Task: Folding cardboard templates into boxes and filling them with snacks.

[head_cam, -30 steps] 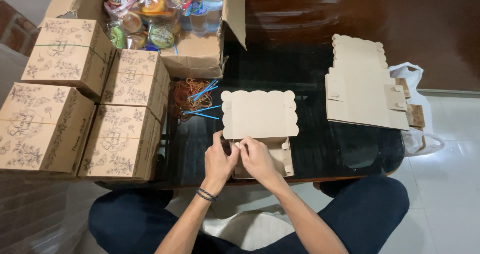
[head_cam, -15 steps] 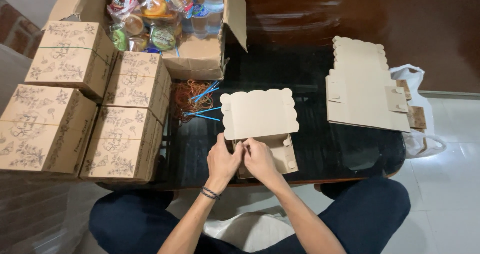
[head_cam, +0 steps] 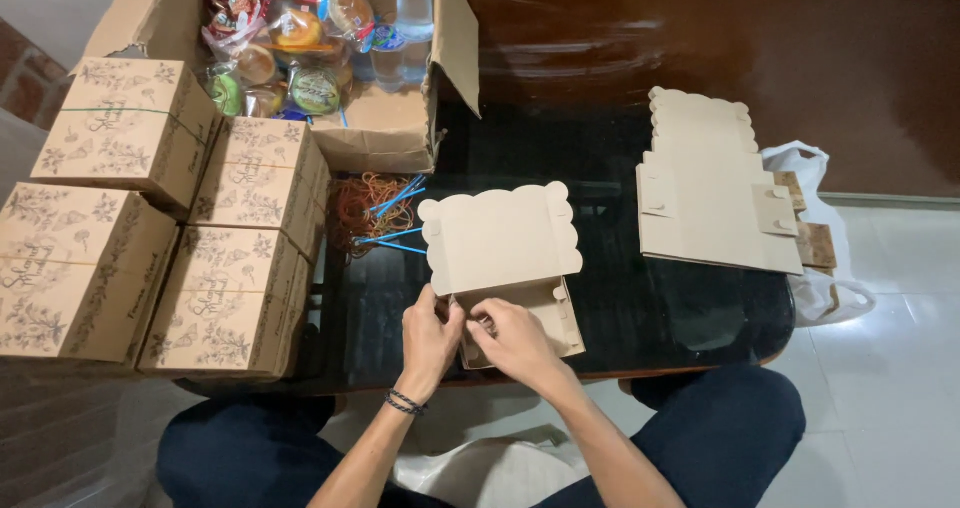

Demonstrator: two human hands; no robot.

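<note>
Your left hand (head_cam: 428, 336) and right hand (head_cam: 512, 340) meet at the near edge of the bench (head_cam: 640, 308), both on the half-folded kraft box (head_cam: 505, 258). The left grip pinches the box's left side wall, and the right grip presses fingers onto the front panel just beside it; how tightly each closes you cannot quite tell, since the fingers overlap. The box's scalloped lid (head_cam: 498, 236) lies open and flat, pointing toward the far edge, while its shallow tray sits under your hands.

A stack of flat box blanks (head_cam: 705, 193) rests near the right edge, well apart from your hands. A white plastic bag (head_cam: 820, 268) hangs past that edge. At the left edge stand four printed kraft boxes (head_cam: 170, 228), already assembled. Between them and the open lid lie rubber bands (head_cam: 360, 208) and blue straws (head_cam: 395, 218). At the far left corner sits an open cardboard carton (head_cam: 390, 128) filled with packaged snacks (head_cam: 290, 38).
</note>
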